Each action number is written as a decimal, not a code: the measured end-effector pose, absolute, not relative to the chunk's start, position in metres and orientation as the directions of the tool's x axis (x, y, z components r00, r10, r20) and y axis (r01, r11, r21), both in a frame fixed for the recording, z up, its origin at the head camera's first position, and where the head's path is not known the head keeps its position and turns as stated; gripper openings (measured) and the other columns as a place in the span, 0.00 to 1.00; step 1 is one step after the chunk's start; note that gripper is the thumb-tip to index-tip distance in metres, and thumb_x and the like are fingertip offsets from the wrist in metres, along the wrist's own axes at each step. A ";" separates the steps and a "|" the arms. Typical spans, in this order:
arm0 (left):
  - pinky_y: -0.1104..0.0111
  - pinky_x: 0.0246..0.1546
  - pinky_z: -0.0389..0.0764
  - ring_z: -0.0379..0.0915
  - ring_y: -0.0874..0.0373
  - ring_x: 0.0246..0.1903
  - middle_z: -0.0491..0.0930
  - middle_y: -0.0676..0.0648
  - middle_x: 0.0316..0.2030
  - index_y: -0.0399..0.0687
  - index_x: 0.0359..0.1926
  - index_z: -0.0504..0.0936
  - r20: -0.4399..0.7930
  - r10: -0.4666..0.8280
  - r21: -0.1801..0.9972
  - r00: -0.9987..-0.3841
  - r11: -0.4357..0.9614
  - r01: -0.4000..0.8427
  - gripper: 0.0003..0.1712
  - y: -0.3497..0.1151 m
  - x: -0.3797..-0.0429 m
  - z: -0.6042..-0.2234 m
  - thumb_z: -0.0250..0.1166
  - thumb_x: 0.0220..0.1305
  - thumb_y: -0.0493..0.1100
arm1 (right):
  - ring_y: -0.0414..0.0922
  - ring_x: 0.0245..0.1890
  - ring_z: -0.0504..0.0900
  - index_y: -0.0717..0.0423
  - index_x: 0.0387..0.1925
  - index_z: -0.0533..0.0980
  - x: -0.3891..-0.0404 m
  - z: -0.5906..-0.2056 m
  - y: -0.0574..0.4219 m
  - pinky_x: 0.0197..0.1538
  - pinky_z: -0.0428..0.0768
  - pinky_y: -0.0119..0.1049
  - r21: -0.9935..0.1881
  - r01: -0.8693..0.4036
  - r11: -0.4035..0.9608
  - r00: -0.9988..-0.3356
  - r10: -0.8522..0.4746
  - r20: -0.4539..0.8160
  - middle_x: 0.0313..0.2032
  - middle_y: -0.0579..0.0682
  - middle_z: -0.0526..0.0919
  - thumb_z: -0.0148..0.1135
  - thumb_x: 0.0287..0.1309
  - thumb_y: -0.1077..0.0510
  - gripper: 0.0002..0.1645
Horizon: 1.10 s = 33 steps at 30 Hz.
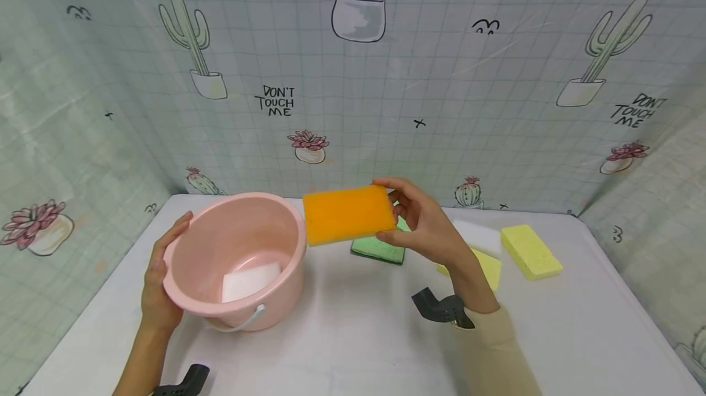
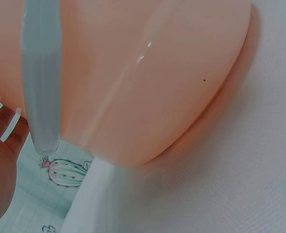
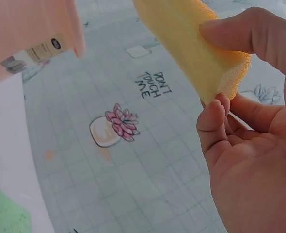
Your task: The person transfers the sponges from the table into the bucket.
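Observation:
My right hand (image 1: pixel 421 221) pinches one end of an orange sponge (image 1: pixel 349 214), thumb on one face and fingers on the other. The right wrist view shows its pale yellow side (image 3: pixel 182 43) and rough orange edge. The sponge hangs above the table, its far end right at the rim of a pink bucket (image 1: pixel 234 215). My left hand (image 1: pixel 161 289) holds the bucket at its left side, fingers along the outside near the rim. Inside the bucket lies a white sponge (image 1: pixel 250 282). The bucket's pale handle (image 2: pixel 41 77) hangs down its outer wall.
Partly behind my right hand lies a green sponge (image 1: pixel 377 249) on the white table (image 1: pixel 364 335). Farther right are a white block (image 1: pixel 480 238), a yellow sponge (image 1: pixel 488 267) beside it and another yellow sponge (image 1: pixel 531 252). A cactus-print curtain (image 1: pixel 353 95) encloses the back and sides.

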<state>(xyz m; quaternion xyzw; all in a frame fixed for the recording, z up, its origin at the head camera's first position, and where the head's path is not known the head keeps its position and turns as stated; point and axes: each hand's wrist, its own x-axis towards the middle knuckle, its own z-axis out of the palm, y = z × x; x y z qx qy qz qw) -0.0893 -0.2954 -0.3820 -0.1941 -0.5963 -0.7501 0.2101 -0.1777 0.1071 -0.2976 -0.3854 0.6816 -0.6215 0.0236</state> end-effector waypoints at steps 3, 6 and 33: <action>0.71 0.61 0.63 0.45 0.49 0.69 0.50 0.43 0.72 0.38 0.70 0.58 0.547 -0.078 0.809 -0.833 -0.208 0.550 0.32 -0.296 -0.089 -0.381 0.41 0.69 0.48 | 0.52 0.47 0.70 0.58 0.63 0.66 -0.178 -0.296 0.098 0.45 0.74 0.33 -0.867 -0.496 -0.046 -0.705 -0.562 0.433 0.56 0.54 0.70 0.69 0.45 0.74 0.42; 0.72 0.61 0.62 0.45 0.50 0.69 0.50 0.43 0.72 0.38 0.70 0.58 0.548 -0.075 0.807 -0.833 -0.214 0.551 0.32 -0.295 -0.089 -0.382 0.41 0.69 0.49 | 0.50 0.44 0.71 0.57 0.62 0.67 -0.179 -0.295 0.090 0.42 0.73 0.34 -0.865 -0.502 -0.017 -0.706 -0.569 0.421 0.54 0.53 0.72 0.71 0.45 0.72 0.41; 0.73 0.61 0.63 0.45 0.50 0.69 0.51 0.44 0.72 0.40 0.70 0.59 0.524 -0.091 0.830 -0.847 -0.168 0.531 0.31 -0.297 -0.089 -0.385 0.42 0.69 0.48 | 0.38 0.37 0.75 0.60 0.59 0.70 -0.178 -0.298 -0.016 0.43 0.79 0.27 -0.798 -0.569 0.198 -0.663 -0.684 0.303 0.48 0.47 0.72 0.73 0.43 0.66 0.38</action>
